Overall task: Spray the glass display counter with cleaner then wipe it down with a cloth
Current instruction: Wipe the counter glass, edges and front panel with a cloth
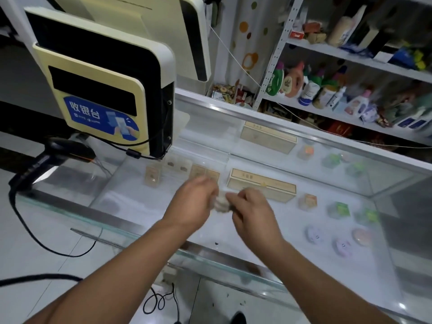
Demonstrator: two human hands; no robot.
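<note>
In the middle of the picture, the person's left hand (192, 203) and right hand (253, 212) are both gripping a small pale cloth (221, 202) between them, fingers curled on it. They are holding it just above the glass display counter (131, 199). A register screen (100, 90) is standing at the upper left.

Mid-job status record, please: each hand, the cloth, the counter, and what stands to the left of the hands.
left hand: grips one side of the cloth
right hand: pinches the other side
cloth: small, whitish, bunched between both hands; blurred, contact with the glass unclear
glass display counter: boxes and small packs show under the top
left of hands: payment terminal, barcode scanner
</note>
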